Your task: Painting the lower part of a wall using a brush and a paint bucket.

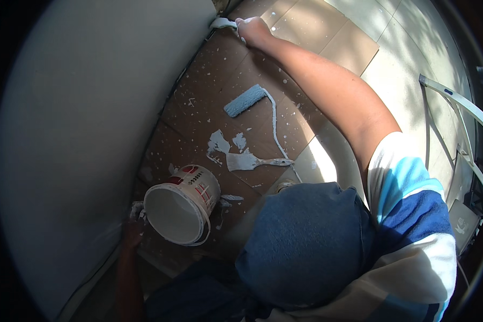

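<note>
My right hand (252,31) stretches to the foot of the pale wall, closed on a white, paint-covered item (223,23); whether it is a brush or a cloth cannot be told. In shadow, my left hand (135,228) is beside the rim of a white plastic bucket (215,187), with pale smears on the fingers; its grip is unclear. The bucket leans with its mouth towards me, its handle hanging down. A pale blue paint roller (244,100) with a white-coated wire frame lies on brown cardboard. Below it lies a flat paintbrush (243,162), white with paint.
Paint-spattered cardboard (209,80) covers the floor along the wall (84,100). White paint patches (218,141) mark it near the brush. My denim-covered knee (306,237) is right of the bucket. A metal frame (451,91) and a grey box (463,225) stand at the right.
</note>
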A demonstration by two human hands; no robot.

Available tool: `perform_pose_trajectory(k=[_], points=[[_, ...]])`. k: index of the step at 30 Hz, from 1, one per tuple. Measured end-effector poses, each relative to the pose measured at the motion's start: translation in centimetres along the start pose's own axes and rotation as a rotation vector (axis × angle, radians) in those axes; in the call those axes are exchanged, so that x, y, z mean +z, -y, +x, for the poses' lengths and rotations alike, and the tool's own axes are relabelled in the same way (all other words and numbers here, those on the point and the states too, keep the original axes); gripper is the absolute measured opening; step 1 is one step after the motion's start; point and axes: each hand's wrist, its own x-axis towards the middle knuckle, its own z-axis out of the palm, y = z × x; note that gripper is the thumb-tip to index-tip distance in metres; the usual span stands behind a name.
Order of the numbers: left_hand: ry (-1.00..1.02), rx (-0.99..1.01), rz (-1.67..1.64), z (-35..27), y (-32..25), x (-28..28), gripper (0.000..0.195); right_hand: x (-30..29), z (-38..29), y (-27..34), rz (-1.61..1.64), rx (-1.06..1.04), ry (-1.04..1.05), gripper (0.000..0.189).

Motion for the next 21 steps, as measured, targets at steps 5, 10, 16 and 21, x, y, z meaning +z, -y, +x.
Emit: perform_pose_trajectory(k=[5,10,16,21], points=[[0.001,-0.006,0.016,-0.3,-0.1,-0.3,0.032,0.2,-1.3,-0.9,0.031,-0.077,-0.053,0.049],[0.008,-0.055,-0.077,-0.4,0.7,-0.3,0.036,0.1,-2.0,-4.1,0.0,0.049,-0.064,0.045],[-0.07,0.102,-0.126,0.6,-1.1,-0.1,0.039,0.7,0.1,-1.5,0.236,0.057,-0.039,0.041],[0.011,-0.077,-0.221,-0.7,2.0,0.6,0.038,0.8,-1.4,-1.9,0.546,0.012,0.013,0.032]])
